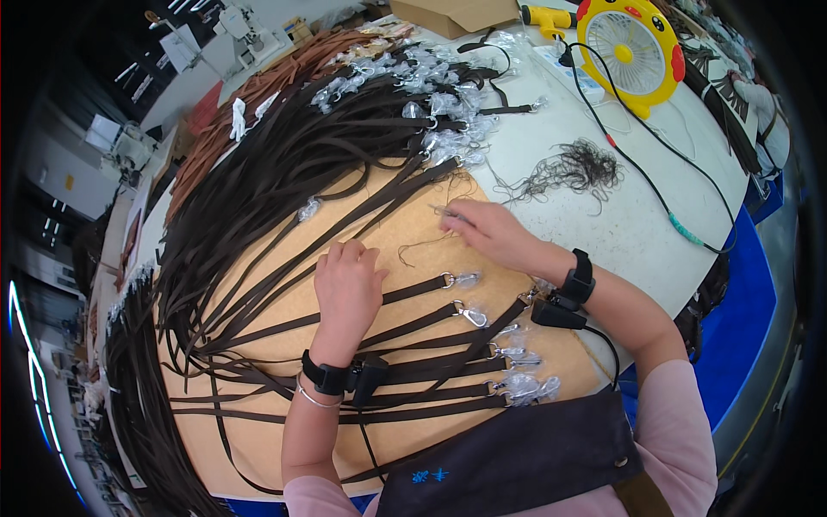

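My left hand (349, 280) rests over the dark brown straps, fingers curled and close together; what they may hold is hidden. A narrow strap with a metal ring (418, 289) passes beneath this hand. To the right and a little farther off, my right hand (487, 231) pinches a small, thin silvery tool (444, 211), whose kind I cannot make out. Loose dark thread (422, 247) lies on the tan board (465, 435) just below that tool. Several straps fan across the board, their metal clasps (471, 315) partly wrapped in clear plastic.
A thick heap of dark straps (284, 155) covers the left and far side, with plastic-wrapped hardware (448, 103) at its end. Tangled thread (586, 168) lies on the white table (551, 211). Beyond stand a yellow fan (633, 52), its black cable (637, 159) and a cardboard box (457, 15).
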Tool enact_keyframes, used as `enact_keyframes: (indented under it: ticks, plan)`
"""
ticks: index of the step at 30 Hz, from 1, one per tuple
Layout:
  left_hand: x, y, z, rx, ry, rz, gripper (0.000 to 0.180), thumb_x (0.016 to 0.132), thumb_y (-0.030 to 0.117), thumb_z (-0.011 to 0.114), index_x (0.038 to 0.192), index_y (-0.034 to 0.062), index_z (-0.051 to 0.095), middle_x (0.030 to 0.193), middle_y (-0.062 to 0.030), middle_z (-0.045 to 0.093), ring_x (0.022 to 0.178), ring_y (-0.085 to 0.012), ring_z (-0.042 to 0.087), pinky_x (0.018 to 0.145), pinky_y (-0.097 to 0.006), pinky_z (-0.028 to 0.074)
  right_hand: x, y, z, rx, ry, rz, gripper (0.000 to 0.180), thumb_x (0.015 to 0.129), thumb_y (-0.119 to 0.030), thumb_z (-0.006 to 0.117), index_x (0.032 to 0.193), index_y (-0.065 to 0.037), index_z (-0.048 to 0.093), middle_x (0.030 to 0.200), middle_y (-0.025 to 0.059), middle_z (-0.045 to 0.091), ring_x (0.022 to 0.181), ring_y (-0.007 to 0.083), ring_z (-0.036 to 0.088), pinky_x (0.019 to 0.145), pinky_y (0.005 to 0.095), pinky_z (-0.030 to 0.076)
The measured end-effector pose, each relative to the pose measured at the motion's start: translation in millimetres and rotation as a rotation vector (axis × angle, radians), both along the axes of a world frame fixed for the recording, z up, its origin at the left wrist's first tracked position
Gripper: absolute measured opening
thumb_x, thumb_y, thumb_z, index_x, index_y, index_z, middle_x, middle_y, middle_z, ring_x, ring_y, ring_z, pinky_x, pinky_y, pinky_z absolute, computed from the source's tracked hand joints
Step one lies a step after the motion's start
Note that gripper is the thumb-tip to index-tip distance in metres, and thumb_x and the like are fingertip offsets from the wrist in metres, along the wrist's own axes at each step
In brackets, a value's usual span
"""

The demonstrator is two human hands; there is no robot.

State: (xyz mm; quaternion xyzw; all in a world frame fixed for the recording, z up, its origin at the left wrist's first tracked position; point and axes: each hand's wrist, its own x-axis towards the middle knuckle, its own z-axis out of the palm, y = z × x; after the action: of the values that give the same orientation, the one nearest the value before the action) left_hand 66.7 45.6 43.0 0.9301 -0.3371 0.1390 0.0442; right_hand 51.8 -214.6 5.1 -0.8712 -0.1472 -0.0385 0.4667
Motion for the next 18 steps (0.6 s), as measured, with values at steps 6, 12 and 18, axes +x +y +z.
enact_keyframes:
  ticks: [6,12,18]
  plan:
    - [-26.1,-19.1,-11.8,-0.068,0.241,-0.238,0.032,0.079,0.009,0.074,0.109,0.0073,0.064,0.103,-0.0089,0.063,0.094,-0.0293,0.063,0.076,-0.04,0.053,19.6,-3.8,-35.5,0.696,0.438,0.089,0.041,0.106,-0.028,0.047,0.134,0.002,0.054,0.135,0.0121,0.059,0.108,0.0166,0.062,0.097,0.0314,0.05]
    - [-2.1,-15.5,-40.5,-0.319,0.312,-0.178,0.014,0.088,0.005,0.063,0.1,0.002,0.069,0.087,-0.0123,0.066,0.076,-0.0277,0.065,0.068,-0.036,0.052,30.2,-121.0,-46.0,0.931,-0.031,-0.793,0.025,0.105,-0.026,0.048,0.108,-0.002,0.055,0.117,0.0137,0.065,0.096,0.0186,0.065,0.085,0.0323,0.054]
    - [10.0,5.0,-52.8,-0.649,0.913,0.071,0.018,0.096,0.006,0.059,0.108,-0.0001,0.071,0.082,-0.0087,0.07,0.069,-0.0135,0.059,0.066,-0.028,0.048,9.1,-86.6,8.1,0.851,0.085,-0.554,0.022,0.106,-0.027,0.045,0.113,-0.007,0.052,0.104,0.0135,0.07,0.074,0.0133,0.062,0.065,0.028,0.052]
